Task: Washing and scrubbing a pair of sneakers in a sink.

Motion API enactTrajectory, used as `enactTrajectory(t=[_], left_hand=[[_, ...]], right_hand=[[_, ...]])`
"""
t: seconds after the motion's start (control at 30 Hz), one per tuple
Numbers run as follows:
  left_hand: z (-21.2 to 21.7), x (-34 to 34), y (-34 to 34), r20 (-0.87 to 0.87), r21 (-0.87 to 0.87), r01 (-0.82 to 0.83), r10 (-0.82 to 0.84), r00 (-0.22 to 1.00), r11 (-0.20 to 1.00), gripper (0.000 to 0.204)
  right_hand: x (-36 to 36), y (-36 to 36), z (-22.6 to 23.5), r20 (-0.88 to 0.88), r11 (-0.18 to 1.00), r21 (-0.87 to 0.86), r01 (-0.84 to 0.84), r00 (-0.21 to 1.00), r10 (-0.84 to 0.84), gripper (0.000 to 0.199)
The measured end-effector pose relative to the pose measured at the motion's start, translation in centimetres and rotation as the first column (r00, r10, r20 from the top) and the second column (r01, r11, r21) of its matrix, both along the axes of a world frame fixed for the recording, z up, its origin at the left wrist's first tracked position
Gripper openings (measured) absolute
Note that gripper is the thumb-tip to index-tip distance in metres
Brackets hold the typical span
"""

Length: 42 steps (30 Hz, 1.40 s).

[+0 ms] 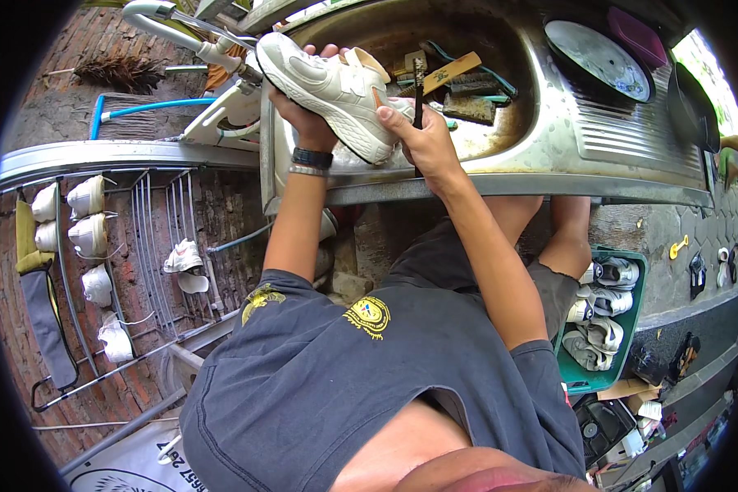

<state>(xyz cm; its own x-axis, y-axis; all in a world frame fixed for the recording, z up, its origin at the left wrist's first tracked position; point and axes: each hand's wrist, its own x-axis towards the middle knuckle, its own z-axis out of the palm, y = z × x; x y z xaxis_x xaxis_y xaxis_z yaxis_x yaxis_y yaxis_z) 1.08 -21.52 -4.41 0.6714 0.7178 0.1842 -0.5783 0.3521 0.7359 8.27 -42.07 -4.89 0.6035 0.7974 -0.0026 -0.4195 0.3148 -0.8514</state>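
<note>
A pale, off-white sneaker [336,90] is held up over the near left part of the sink, its toe toward the upper left and its chunky sole facing me. My left hand [305,119] is closed round it from behind, with fingertips showing above the far side. At the heel, my right hand [429,148] is closed on a narrow black tool, seemingly a brush [419,86], held upright. The right thumb reaches to the shoe's heel. Inside the sink [512,135] lie several scrubbing brushes [470,108] and a wooden-handled one [453,72].
A curved faucet [213,51] stands left of the sink. On the right drainboard [623,135] are a round metal tray [599,59] and a black pan [691,105]. White shoes sit on a metal rack [143,254] at left. A green crate [603,381] at lower right holds several shoes.
</note>
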Motion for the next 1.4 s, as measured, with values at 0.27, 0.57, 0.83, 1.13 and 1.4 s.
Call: enactTrajectory(t=[0.27, 0.57, 0.83, 1.13, 1.4], left_hand=[[1.1, -2.8, 13.5, -0.173, -0.229, -0.287, 0.251, 0.952, 0.93, 0.079], [4.8, -1.7, 15.6, -0.118, -0.361, -0.185, 0.152, 0.981, 0.914, 0.071], [3.2, -1.0, 19.7, -0.403, -0.098, -0.052, 0.008, 0.915, 0.994, 0.052], [10.3, -3.4, 18.4, 0.018, -0.424, 0.305, -0.328, 0.944, 0.853, 0.03], [10.3, -3.0, 1.2, -0.495, 0.296, 0.172, -0.003, 0.869, 0.94, 0.071]], right_hand=[[0.0, -1.1, 0.8, -0.089, 0.999, 0.014, -0.035, 0.995, 0.036, 0.05], [0.4, -2.1, 0.6, -0.198, 0.995, 0.014, -0.097, 0.975, 0.098, 0.044], [0.2, -2.1, 0.8, -0.223, 0.992, 0.052, -0.119, 0.966, 0.128, 0.037], [0.2, -2.1, 0.8, -0.194, 0.993, -0.014, -0.121, 0.974, 0.116, 0.028], [0.1, -1.9, 0.8, -0.139, 0.999, 0.013, -0.04, 0.989, 0.041, 0.035]])
